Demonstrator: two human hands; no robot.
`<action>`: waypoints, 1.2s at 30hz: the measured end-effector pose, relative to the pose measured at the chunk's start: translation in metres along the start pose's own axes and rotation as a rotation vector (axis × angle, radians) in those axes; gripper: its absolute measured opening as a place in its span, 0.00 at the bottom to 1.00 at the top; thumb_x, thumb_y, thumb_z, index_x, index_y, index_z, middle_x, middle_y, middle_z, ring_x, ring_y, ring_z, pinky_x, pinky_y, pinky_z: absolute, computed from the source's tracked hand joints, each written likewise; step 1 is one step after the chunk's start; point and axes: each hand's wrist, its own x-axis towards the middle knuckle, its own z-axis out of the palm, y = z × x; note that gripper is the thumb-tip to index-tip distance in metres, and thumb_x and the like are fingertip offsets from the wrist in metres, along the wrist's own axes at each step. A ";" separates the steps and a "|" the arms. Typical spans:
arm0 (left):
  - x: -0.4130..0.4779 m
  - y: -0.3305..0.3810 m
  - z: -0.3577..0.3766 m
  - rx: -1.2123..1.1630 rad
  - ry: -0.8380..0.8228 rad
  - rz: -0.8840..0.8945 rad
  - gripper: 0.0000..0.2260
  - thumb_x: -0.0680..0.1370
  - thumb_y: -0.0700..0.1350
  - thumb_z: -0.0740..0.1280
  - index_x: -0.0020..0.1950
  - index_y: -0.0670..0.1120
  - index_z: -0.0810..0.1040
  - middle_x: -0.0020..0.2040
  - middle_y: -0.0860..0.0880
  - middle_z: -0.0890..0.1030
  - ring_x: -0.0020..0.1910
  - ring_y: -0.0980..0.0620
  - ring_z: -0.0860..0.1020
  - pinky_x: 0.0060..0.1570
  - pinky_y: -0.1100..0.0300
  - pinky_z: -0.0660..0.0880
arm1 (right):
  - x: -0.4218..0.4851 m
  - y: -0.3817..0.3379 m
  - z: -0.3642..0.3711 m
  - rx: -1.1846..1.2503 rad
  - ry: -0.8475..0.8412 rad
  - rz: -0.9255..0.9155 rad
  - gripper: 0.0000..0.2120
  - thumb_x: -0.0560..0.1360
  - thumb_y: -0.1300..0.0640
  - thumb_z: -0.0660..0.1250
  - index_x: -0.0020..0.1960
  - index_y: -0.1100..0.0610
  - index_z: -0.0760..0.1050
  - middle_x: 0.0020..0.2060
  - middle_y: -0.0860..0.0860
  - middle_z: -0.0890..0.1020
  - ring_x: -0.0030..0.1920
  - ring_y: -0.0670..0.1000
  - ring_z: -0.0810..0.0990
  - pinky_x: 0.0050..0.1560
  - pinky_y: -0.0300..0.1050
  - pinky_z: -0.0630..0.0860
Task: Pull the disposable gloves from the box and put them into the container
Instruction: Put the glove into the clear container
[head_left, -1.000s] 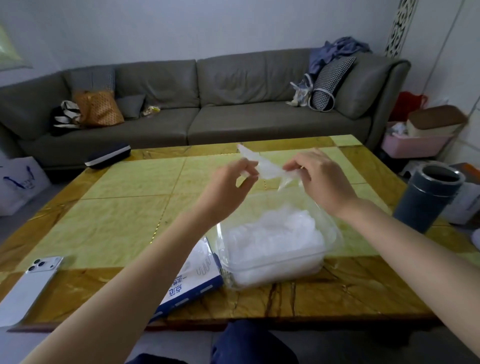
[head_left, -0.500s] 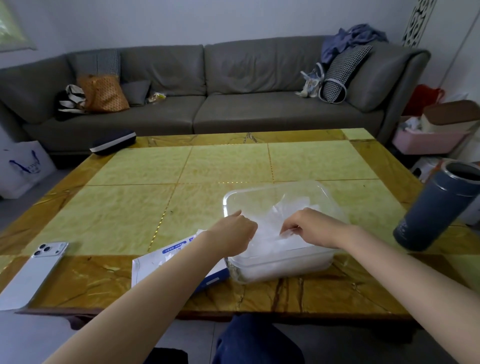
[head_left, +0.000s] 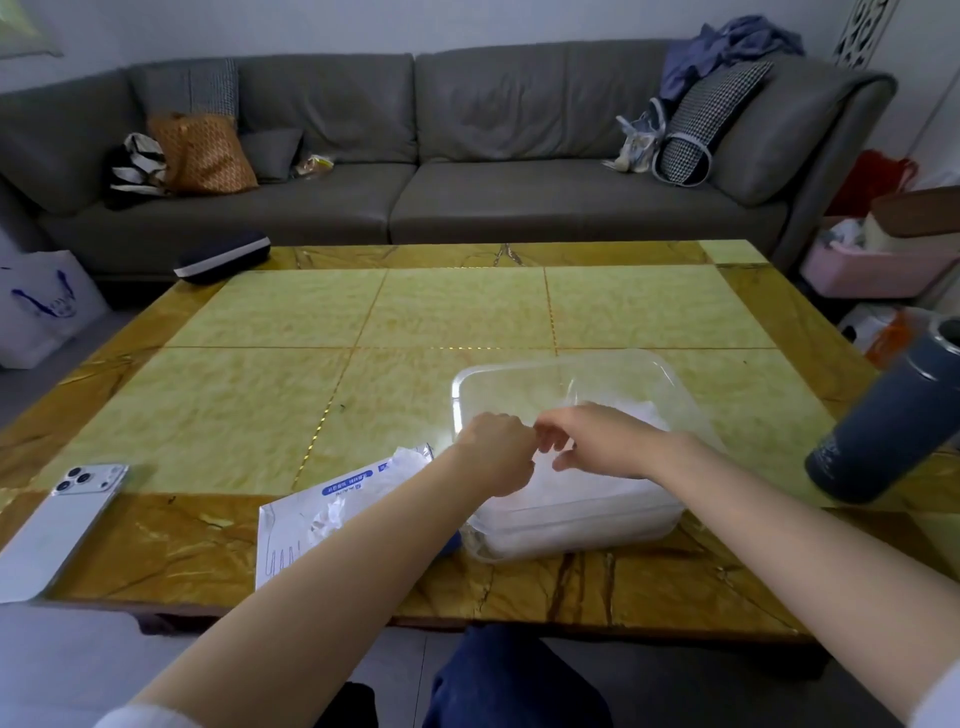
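Both forearms (head_left: 322, 582) are bare from the left hand (head_left: 496, 457) and the right hand (head_left: 597, 447) back nearly to the elbows. Well behind each hand, at the bottom edge of the view, pale cloth begins: the left sleeve (head_left: 140, 717) shows as a soft whitish band round the arm, the right sleeve (head_left: 940, 701) as a similar light, faintly bluish-white edge. Below and behind the hands, between the two arms, are dark navy trousers (head_left: 514, 675) of plain, smooth cloth

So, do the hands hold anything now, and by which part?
It cannot be told. The left hand and right hand have curled fingers over the gloves in the container, but no held glove shows clearly.
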 end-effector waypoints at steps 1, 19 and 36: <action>0.004 0.000 0.004 -0.032 -0.031 -0.016 0.14 0.81 0.43 0.58 0.66 0.43 0.71 0.58 0.44 0.76 0.55 0.46 0.76 0.51 0.56 0.71 | 0.001 0.003 0.001 -0.038 -0.029 0.025 0.17 0.74 0.65 0.67 0.60 0.53 0.73 0.55 0.47 0.78 0.55 0.48 0.77 0.56 0.45 0.74; 0.034 0.007 0.029 0.107 -0.319 -0.032 0.36 0.76 0.44 0.68 0.76 0.39 0.51 0.68 0.39 0.68 0.65 0.43 0.70 0.59 0.54 0.71 | 0.000 0.046 0.011 -0.330 -0.245 0.238 0.32 0.75 0.64 0.59 0.75 0.46 0.56 0.74 0.50 0.57 0.73 0.56 0.59 0.71 0.51 0.61; -0.049 -0.030 -0.010 -0.323 0.447 0.104 0.17 0.80 0.44 0.60 0.70 0.50 0.68 0.68 0.51 0.69 0.65 0.51 0.69 0.66 0.57 0.63 | -0.012 -0.051 -0.009 -0.420 0.266 0.131 0.14 0.80 0.60 0.55 0.63 0.54 0.73 0.58 0.52 0.77 0.60 0.54 0.74 0.51 0.47 0.71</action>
